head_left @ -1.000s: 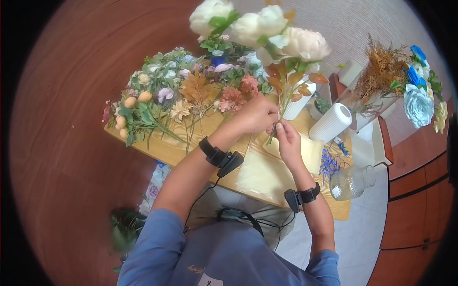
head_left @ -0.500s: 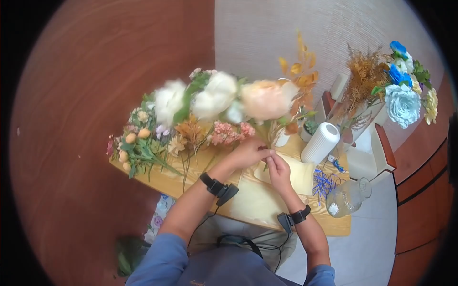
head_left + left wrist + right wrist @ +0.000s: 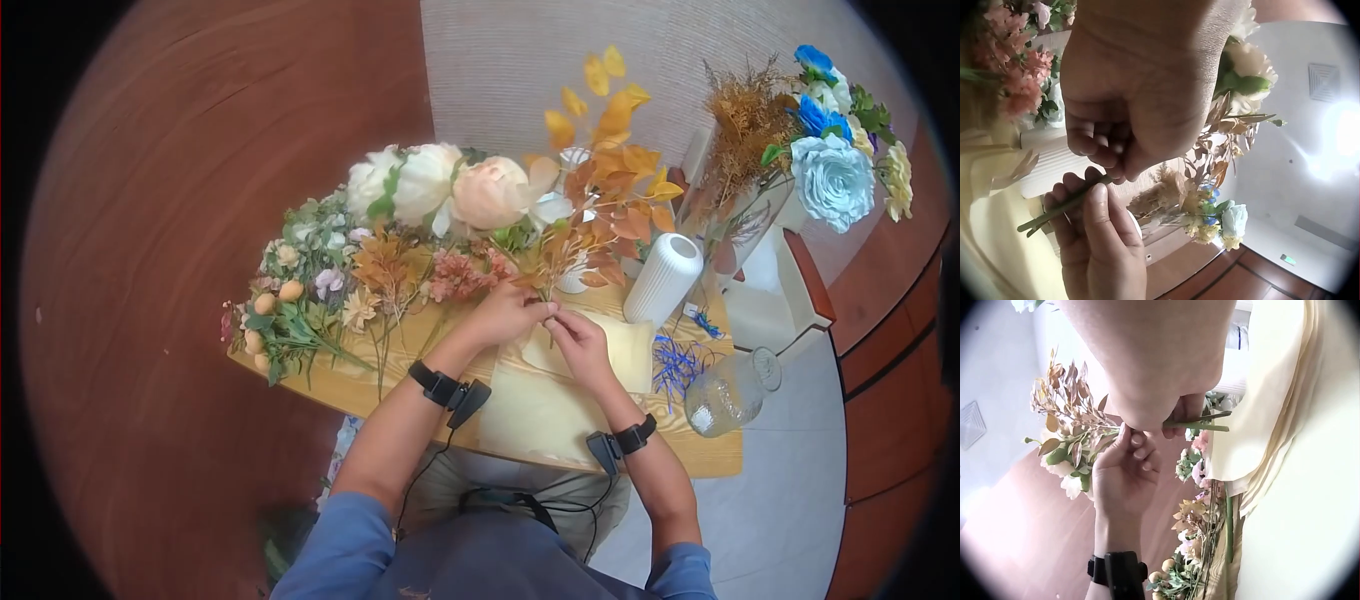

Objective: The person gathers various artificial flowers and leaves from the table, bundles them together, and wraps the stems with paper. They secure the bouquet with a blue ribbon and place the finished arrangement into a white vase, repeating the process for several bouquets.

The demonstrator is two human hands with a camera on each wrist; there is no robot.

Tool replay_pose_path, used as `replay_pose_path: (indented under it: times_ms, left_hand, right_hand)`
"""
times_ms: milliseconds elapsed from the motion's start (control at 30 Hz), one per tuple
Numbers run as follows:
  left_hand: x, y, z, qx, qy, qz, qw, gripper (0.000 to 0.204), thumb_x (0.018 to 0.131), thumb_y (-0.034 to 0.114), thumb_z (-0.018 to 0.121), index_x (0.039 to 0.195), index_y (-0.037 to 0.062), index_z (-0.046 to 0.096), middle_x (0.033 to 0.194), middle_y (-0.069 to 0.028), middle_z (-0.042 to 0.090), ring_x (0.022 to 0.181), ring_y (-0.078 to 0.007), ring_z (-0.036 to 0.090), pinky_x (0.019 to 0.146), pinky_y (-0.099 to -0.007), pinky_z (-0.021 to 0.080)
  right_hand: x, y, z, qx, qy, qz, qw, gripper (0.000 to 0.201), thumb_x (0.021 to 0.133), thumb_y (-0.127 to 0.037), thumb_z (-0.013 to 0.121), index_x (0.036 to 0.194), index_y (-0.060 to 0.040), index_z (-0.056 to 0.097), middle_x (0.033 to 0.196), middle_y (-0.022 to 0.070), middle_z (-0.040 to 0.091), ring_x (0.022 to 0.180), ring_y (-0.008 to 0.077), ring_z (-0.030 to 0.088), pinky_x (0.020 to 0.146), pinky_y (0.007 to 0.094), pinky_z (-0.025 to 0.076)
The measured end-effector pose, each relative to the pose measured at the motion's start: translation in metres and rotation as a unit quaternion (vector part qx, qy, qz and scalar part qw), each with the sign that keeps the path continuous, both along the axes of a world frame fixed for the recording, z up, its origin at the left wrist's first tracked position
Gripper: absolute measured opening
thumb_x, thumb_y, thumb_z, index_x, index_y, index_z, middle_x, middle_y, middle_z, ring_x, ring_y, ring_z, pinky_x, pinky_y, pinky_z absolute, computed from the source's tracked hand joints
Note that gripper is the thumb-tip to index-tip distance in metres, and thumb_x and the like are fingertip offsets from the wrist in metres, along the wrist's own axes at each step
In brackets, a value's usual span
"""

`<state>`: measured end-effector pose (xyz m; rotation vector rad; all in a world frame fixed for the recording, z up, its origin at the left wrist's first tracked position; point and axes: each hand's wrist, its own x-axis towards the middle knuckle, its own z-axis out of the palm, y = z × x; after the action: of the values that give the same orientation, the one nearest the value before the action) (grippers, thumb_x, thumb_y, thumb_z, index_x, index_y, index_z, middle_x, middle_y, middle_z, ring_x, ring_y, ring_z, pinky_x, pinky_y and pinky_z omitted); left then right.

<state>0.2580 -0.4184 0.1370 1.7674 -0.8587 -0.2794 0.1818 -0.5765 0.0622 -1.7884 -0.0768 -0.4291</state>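
Both hands meet over the table around a bunch of artificial stems. My left hand (image 3: 508,315) pinches the stems just under the leaves. Lower down, my right hand (image 3: 583,345) grips the green stem ends (image 3: 1060,209) between thumb and fingers; two cut ends stick out past it in the left wrist view. Large white and pale pink peonies (image 3: 490,192) lean left from the bunch, and branches of amber-brown leaves (image 3: 610,180) rise to the right. In the right wrist view the left hand (image 3: 1125,475) shows below the leaves, while the right hand covers part of the stems.
Mixed flowers (image 3: 330,240) lie heaped along the table's left. Cream wrapping sheets (image 3: 535,415) lie in front. Toward the right stand a ribbed white vase (image 3: 665,275), blue ribbon shreds (image 3: 680,362), a glass jar (image 3: 725,400) near the edge and a tall vase arrangement with blue flowers (image 3: 832,185).
The peonies have swung down and left from above the hands, and the amber leaves now spread upright to the right. Both hands stay together on the stems.
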Motion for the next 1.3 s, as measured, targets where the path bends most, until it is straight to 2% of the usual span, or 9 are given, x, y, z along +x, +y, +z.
replay_pose_path:
  times_ms: [133, 400, 600, 700, 767, 800, 933, 1200, 1300]
  left_hand:
    - [0.016, -0.001, -0.007, 0.069, -0.109, -0.026, 0.991, 0.036, 0.084, 0.030, 0.065, 0.081, -0.0059, 0.067, 0.071, -0.0175, 0.066, 0.065, -0.0207, 0.062, 0.060, -0.0351, 0.048]
    - [0.007, 0.000, 0.015, 0.058, 0.013, -0.097, 0.993, 0.025, 0.084, 0.019, 0.062, 0.076, -0.0045, 0.066, 0.069, -0.0117, 0.068, 0.061, -0.0196, 0.066, 0.058, -0.0297, 0.051]
    - [0.014, 0.008, 0.018, 0.021, -0.135, -0.101, 0.986, 0.021, 0.079, 0.017, 0.064, 0.077, -0.0039, 0.067, 0.071, -0.0135, 0.067, 0.069, -0.0226, 0.066, 0.063, -0.0314, 0.052]
    - [0.017, 0.014, 0.019, 0.039, -0.102, -0.104, 0.989, 0.022, 0.077, 0.018, 0.067, 0.083, -0.0036, 0.067, 0.086, -0.0153, 0.067, 0.081, -0.0253, 0.065, 0.073, -0.0333, 0.051]
    - [0.017, 0.017, 0.011, -0.109, -0.062, -0.146, 0.981, 0.029, 0.078, 0.019, 0.067, 0.095, -0.0038, 0.065, 0.099, -0.0146, 0.064, 0.092, -0.0251, 0.062, 0.082, -0.0348, 0.049]
    - [0.018, 0.019, 0.006, -0.106, -0.041, -0.125, 0.986, 0.039, 0.078, 0.019, 0.068, 0.108, -0.0037, 0.060, 0.106, -0.0135, 0.062, 0.099, -0.0230, 0.059, 0.089, -0.0359, 0.046]
    - [0.020, 0.033, -0.001, -0.084, -0.041, -0.106, 0.990, 0.040, 0.079, 0.019, 0.069, 0.111, -0.0037, 0.058, 0.102, -0.0122, 0.062, 0.097, -0.0214, 0.060, 0.086, -0.0351, 0.047]
    - [0.023, 0.122, -0.006, -0.117, -0.039, 0.065, 0.990, 0.024, 0.082, 0.014, 0.069, 0.100, -0.0016, 0.067, 0.089, -0.0121, 0.069, 0.082, -0.0145, 0.064, 0.072, -0.0289, 0.050]
    - [0.028, 0.153, -0.014, 0.009, -0.065, 0.174, 0.983, 0.016, 0.083, 0.015, 0.067, 0.092, 0.0015, 0.069, 0.081, -0.0121, 0.068, 0.074, -0.0177, 0.064, 0.067, -0.0306, 0.049]
  right_hand:
    - [0.009, 0.000, -0.012, 0.070, -0.019, 0.065, 0.995, 0.020, 0.090, -0.007, 0.062, 0.107, 0.0016, 0.064, 0.100, 0.0063, 0.067, 0.085, 0.0108, 0.062, 0.073, 0.0238, 0.049]
    - [0.008, -0.013, 0.007, 0.113, 0.069, 0.176, 0.975, 0.021, 0.089, -0.008, 0.045, 0.102, 0.0022, 0.057, 0.095, 0.0111, 0.066, 0.076, 0.0155, 0.060, 0.068, 0.0258, 0.046]
    - [-0.001, 0.010, 0.034, 0.228, 0.056, 0.172, 0.957, 0.025, 0.084, -0.013, 0.041, 0.097, 0.0055, 0.050, 0.073, 0.0131, 0.053, 0.057, 0.0182, 0.050, 0.053, 0.0274, 0.042]
    - [-0.002, 0.021, 0.048, 0.274, 0.080, 0.197, 0.938, 0.023, 0.083, -0.014, 0.042, 0.093, 0.0039, 0.051, 0.070, 0.0122, 0.051, 0.050, 0.0162, 0.043, 0.047, 0.0281, 0.037]
    - [-0.001, 0.030, 0.051, 0.287, 0.093, 0.183, 0.936, 0.018, 0.082, -0.016, 0.042, 0.087, 0.0006, 0.048, 0.063, 0.0071, 0.044, 0.045, 0.0118, 0.033, 0.041, 0.0257, 0.028]
    - [0.002, 0.029, 0.049, 0.306, 0.110, 0.178, 0.929, 0.016, 0.083, -0.016, 0.042, 0.085, -0.0008, 0.046, 0.061, 0.0048, 0.040, 0.045, 0.0104, 0.030, 0.040, 0.0246, 0.025]
    - [0.007, 0.052, 0.058, 0.339, 0.131, 0.131, 0.922, 0.012, 0.084, -0.016, 0.042, 0.082, -0.0051, 0.044, 0.058, -0.0020, 0.031, 0.044, 0.0068, 0.023, 0.038, 0.0214, 0.018]
    - [0.022, 0.052, 0.075, 0.292, 0.091, 0.094, 0.948, 0.013, 0.086, -0.015, 0.038, 0.075, -0.0069, 0.041, 0.057, -0.0037, 0.028, 0.044, 0.0050, 0.021, 0.038, 0.0211, 0.016]
    - [0.024, 0.046, 0.094, 0.253, 0.059, 0.081, 0.962, 0.014, 0.086, -0.014, 0.038, 0.075, -0.0054, 0.042, 0.057, -0.0039, 0.029, 0.044, 0.0047, 0.022, 0.038, 0.0208, 0.016]
